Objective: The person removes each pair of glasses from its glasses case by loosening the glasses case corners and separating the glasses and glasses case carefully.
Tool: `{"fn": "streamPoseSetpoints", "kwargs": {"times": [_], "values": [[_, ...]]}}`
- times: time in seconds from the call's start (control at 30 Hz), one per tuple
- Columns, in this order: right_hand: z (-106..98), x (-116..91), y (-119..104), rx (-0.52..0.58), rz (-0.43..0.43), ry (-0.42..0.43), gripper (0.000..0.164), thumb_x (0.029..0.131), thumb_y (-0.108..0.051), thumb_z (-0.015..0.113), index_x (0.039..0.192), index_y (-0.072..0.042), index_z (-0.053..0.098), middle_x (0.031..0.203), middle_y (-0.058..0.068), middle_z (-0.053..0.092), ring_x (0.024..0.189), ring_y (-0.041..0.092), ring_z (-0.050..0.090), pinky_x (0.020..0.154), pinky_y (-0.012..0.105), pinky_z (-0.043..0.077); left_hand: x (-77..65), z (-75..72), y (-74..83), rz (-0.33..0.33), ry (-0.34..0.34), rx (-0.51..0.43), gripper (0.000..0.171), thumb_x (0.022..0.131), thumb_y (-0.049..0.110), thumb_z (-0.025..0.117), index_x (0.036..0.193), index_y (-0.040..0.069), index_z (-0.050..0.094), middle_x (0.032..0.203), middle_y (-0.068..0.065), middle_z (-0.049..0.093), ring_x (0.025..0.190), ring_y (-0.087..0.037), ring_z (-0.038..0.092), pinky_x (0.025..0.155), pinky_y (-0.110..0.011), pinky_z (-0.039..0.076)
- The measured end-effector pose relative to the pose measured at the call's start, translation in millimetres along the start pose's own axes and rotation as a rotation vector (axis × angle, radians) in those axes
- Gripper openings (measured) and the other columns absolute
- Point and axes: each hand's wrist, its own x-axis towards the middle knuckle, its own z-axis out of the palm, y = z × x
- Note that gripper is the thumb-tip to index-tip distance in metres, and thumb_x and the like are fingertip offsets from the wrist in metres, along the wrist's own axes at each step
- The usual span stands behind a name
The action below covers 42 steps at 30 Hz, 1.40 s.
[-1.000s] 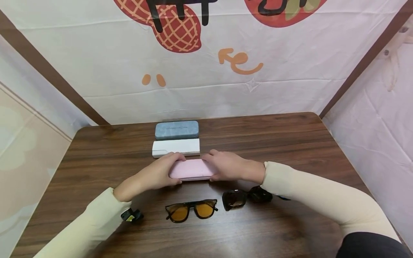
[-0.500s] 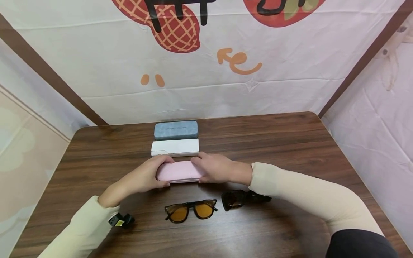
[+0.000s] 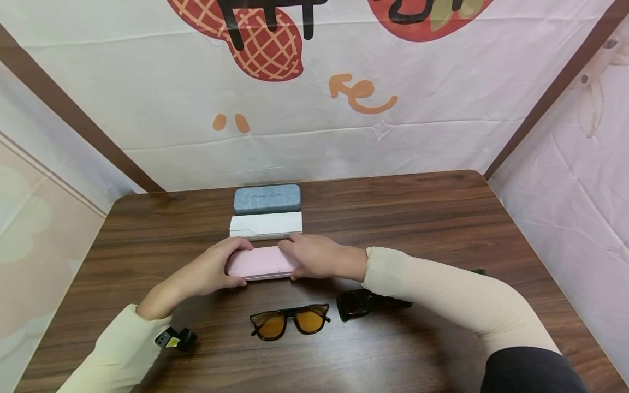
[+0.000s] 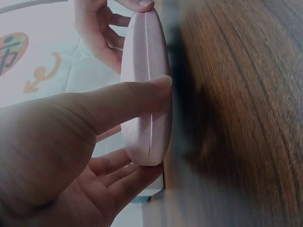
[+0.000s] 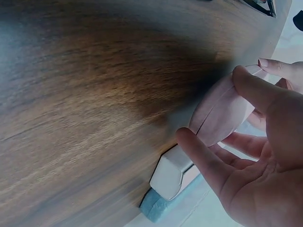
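A pink glasses case (image 3: 262, 262) with a closed lid lies lengthwise between both hands. My left hand (image 3: 211, 268) grips its left end, thumb on the near side and fingers at the far side. My right hand (image 3: 314, 257) holds the right end in the same way. In the left wrist view the thumb crosses the seam of the case (image 4: 142, 56). Just behind it are a white glasses case (image 3: 266, 225) and a blue glasses case (image 3: 267, 199), set one behind the other. In the right wrist view, thumb and fingers clasp the pink case (image 5: 222, 111).
Sunglasses with orange lenses (image 3: 290, 321) lie in front of the pink case. Dark sunglasses (image 3: 356, 303) are to their right, partly covered by the right sleeve (image 3: 432, 284). A printed cloth (image 3: 314, 153) hangs behind the wooden table (image 3: 393, 207).
Both hands have moved left with the pink case, bringing it closer in line with the white and blue cases. The sunglasses and the other cases have stayed put.
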Motion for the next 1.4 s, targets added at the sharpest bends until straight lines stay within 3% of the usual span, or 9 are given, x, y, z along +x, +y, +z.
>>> {"fn": "streamPoseSetpoints", "kwargs": {"times": [0.47, 1.07, 1.4], "values": [[3.6, 13.4, -4.6, -0.008, 0.022, -0.017, 0.061, 0.089, -0.039, 0.080, 0.137, -0.011, 0.055, 0.128, 0.010, 0.059, 0.109, 0.020, 0.062, 0.091, 0.034, 0.053, -3.5, -0.2, -13.1, -0.012, 0.003, -0.005, 0.056, 0.074, 0.010, 0.093, 0.120, 0.007, 0.060, 0.119, -0.008, 0.063, 0.109, -0.026, 0.058, 0.091, -0.048, 0.047], [6.7, 11.6, -6.4, -0.060, 0.028, 0.017, 0.060, 0.088, -0.043, 0.080, 0.135, -0.015, 0.055, 0.123, 0.006, 0.059, 0.103, 0.018, 0.063, 0.079, 0.036, 0.057, 0.0, -0.4, -9.7, -0.039, -0.037, 0.008, 0.060, 0.071, 0.008, 0.093, 0.117, 0.008, 0.055, 0.116, -0.010, 0.058, 0.107, -0.027, 0.054, 0.091, -0.049, 0.046], [6.7, 10.4, -7.4, -0.076, 0.030, 0.020, 0.062, 0.088, -0.047, 0.079, 0.135, -0.016, 0.055, 0.123, 0.005, 0.060, 0.103, 0.017, 0.063, 0.077, 0.036, 0.057, 1.8, -2.1, -8.9, -0.021, -0.051, 0.023, 0.062, 0.069, 0.008, 0.095, 0.116, 0.007, 0.055, 0.116, -0.010, 0.058, 0.106, -0.026, 0.055, 0.089, -0.047, 0.047]]}}
